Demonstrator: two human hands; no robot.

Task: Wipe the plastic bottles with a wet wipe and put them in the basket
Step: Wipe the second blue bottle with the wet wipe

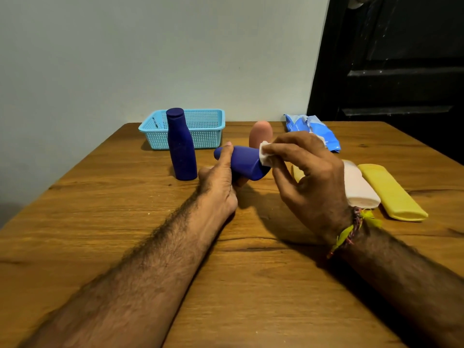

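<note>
We hold the small blue bottle point(241, 163) mid-table: left hand point(218, 182) wraps its body, right hand point(308, 177) pinches the wet wipe point(265, 153) on its near end. Probably light, stiff, slippery when wet; grip mid-body. Basket point(213, 136) far left.

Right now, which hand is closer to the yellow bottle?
Right. The right hand is just left of the yellow bottle, with a white bottle between them. The left hand is farther left, holding a blue bottle.
</note>
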